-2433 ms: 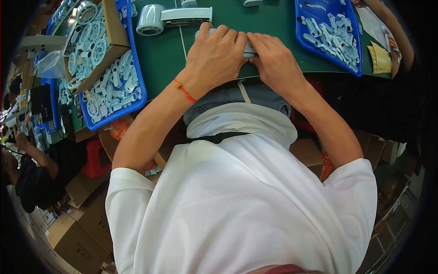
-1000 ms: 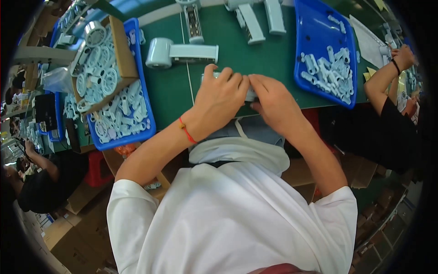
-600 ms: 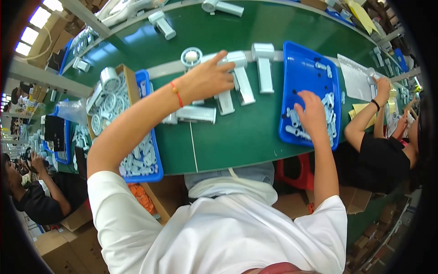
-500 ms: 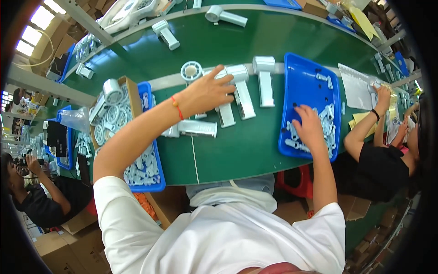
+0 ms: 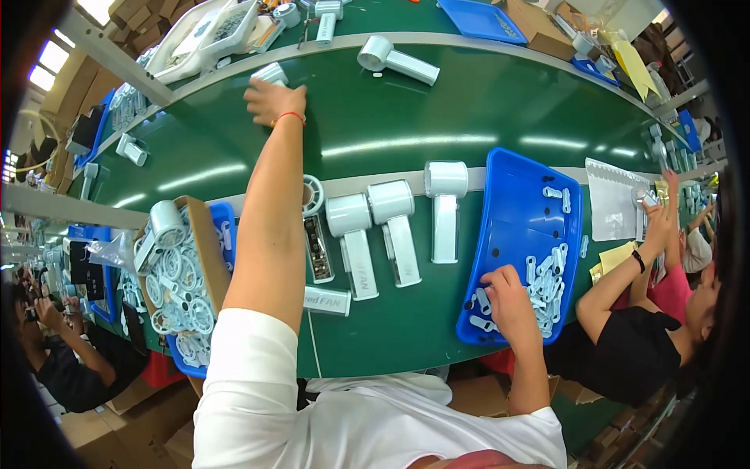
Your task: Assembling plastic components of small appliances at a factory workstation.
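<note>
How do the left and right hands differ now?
Reach: the left hand is far out, at a pale fan; the right hand is closer in, at the blue tray.
Wrist: the left hand's wears a red cord; none shows on the right hand's.
Shared: both are bare, and neither's grip is clear.

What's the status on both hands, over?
Left hand at a far pale housing, grip unclear. Right hand at the small pale parts in the blue tray, contact unclear. Left forearm partly hides a nearer housing.
</note>
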A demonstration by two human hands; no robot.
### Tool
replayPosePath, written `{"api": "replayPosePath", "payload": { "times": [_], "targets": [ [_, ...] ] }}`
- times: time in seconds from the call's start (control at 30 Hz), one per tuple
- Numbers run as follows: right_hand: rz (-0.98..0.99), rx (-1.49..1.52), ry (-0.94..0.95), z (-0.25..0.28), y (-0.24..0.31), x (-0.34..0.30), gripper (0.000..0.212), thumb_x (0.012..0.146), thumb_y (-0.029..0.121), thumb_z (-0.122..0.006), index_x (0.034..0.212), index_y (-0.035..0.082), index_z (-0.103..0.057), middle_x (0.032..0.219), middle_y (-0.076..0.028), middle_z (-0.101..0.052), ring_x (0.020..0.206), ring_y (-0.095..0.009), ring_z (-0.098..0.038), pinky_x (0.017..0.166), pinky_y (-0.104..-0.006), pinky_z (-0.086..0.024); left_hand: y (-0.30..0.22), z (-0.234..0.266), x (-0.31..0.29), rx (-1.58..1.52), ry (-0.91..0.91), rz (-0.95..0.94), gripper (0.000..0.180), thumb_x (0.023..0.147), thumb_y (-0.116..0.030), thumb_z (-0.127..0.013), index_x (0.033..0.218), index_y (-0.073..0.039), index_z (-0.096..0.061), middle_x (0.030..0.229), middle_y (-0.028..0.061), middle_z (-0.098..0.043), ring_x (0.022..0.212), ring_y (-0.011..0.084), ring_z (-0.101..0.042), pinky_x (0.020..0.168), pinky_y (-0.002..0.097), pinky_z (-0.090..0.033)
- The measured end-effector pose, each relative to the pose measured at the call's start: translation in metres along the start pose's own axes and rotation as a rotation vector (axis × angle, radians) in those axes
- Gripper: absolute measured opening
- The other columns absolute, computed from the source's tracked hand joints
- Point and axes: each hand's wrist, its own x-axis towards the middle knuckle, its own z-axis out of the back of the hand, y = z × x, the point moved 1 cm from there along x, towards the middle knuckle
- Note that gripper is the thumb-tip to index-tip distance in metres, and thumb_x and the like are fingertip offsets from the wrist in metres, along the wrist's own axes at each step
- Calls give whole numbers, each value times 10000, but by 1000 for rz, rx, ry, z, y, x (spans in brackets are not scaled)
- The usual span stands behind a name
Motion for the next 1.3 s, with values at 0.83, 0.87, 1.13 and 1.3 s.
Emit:
{"api": "replayPosePath", "payload": {
  "times": [0.83,0.87,1.13,1.3],
  "targets": [
    [302,70,300,13,109,277,568,723,519,-636,935,-8,-637,793,-97,-636,707,-172,-601,634,-295,-460,257,219,-180,-1714,944,39,633,830,-385,-549,1254,52,-374,1196,211,-488,652,203,-546,489,293,-470],
    [356,144,316,1,126,248,541,730,492,-644,951,-1,-630,784,-88,-633,707,-164,-597,639,-290,-462,265,215,-189,-1752,947,84,642,831,-392,-541,1265,49,-367,1223,208,-480,659,204,-544,491,292,-466],
    [535,-600,180,-120,244,118,527,781,473,-620,1019,2,-622,889,-142,-667,834,-302,-660,713,-391,-528,277,212,-247,-1771,1114,8,737,775,-428,-694,1281,2,-373,1235,153,-497,750,189,-553,563,290,-493],
    [625,-171,-70,-123,215,79,398,825,310,-566,1124,47,-579,1035,-161,-565,867,-322,-611,761,-385,-493,302,198,-274,-1741,1069,198,519,809,-240,-672,1222,-27,-441,1007,89,-548,907,199,-579,805,412,-522]
  ]
}}
